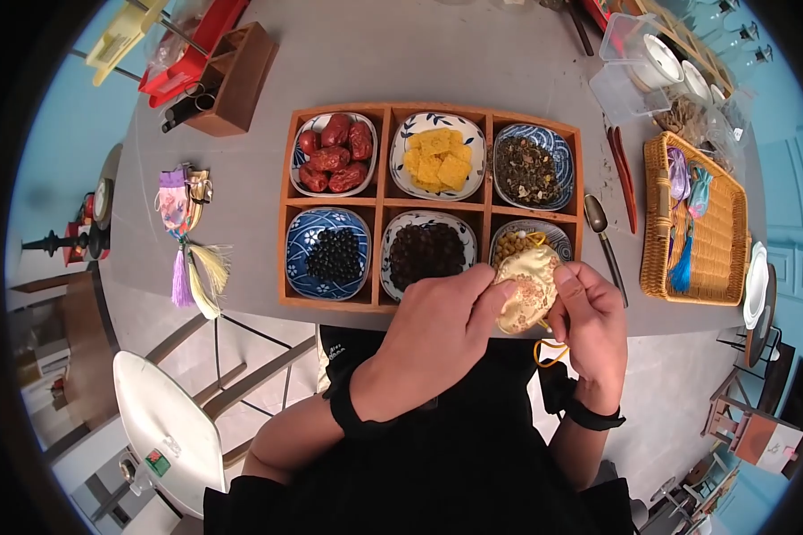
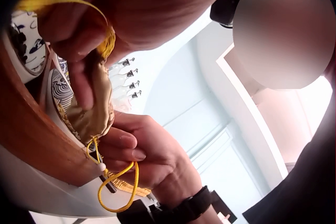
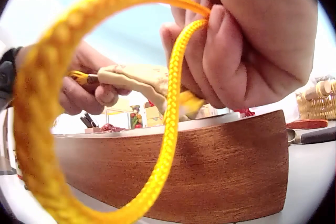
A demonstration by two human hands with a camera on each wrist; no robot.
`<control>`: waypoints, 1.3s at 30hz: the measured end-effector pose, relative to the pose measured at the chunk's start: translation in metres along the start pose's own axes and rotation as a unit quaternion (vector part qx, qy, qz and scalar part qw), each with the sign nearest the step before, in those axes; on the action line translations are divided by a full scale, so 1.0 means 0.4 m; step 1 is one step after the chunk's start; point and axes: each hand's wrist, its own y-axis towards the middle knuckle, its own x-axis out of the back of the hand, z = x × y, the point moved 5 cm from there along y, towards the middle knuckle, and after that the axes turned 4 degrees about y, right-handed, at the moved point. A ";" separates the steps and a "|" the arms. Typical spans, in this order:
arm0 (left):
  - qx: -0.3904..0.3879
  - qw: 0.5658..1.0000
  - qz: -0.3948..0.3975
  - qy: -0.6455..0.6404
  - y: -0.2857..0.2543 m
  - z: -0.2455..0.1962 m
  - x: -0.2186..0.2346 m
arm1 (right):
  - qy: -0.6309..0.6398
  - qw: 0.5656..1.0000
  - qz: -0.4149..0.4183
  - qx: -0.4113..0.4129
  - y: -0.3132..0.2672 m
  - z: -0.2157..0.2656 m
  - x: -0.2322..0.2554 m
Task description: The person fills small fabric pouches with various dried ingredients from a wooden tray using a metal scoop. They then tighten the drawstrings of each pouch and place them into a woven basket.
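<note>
A pale gold pouch point(image 1: 528, 290) with a pinkish pattern is held over the lower right compartment, partly covering a bowl of light brown pieces point(image 1: 511, 242). My left hand point(image 1: 437, 330) grips its left side, thumb on the front. At its right edge, the fingers of my right hand point(image 1: 593, 325) pinch the fabric. In the right wrist view, a yellow cord loop point(image 3: 170, 129) comes out between the right hand's point(image 3: 247, 50) curled fingers. The left wrist view shows the cord point(image 2: 136, 184) hanging with a white bead, and a yellow tassel point(image 2: 107, 43) by the left hand point(image 2: 157, 11).
A wooden six-compartment tray point(image 1: 330, 301) holds bowls of red dates, yellow pieces, dried leaves, black beans and dark dried pieces. Right of it lie a spoon point(image 1: 605, 245), red tongs point(image 1: 623, 178) and a wicker basket point(image 1: 732, 192) with small pouches. Tasselled pouches point(image 1: 180, 201) lie left.
</note>
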 end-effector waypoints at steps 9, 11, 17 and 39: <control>-0.002 0.997 -0.062 -0.049 0.009 -0.007 0.006 | -0.003 1.000 0.007 0.007 -0.005 0.002 -0.015; -0.009 0.998 -0.054 -0.036 0.009 -0.007 0.007 | -0.008 1.000 0.017 0.013 -0.012 0.003 -0.029; -0.033 0.999 -0.040 0.008 -0.006 -0.002 -0.005 | -0.021 0.999 0.007 0.031 -0.010 0.008 -0.030; -0.069 0.996 -0.060 -0.011 -0.007 -0.005 0.019 | -0.106 0.992 -0.004 0.069 -0.021 0.017 -0.033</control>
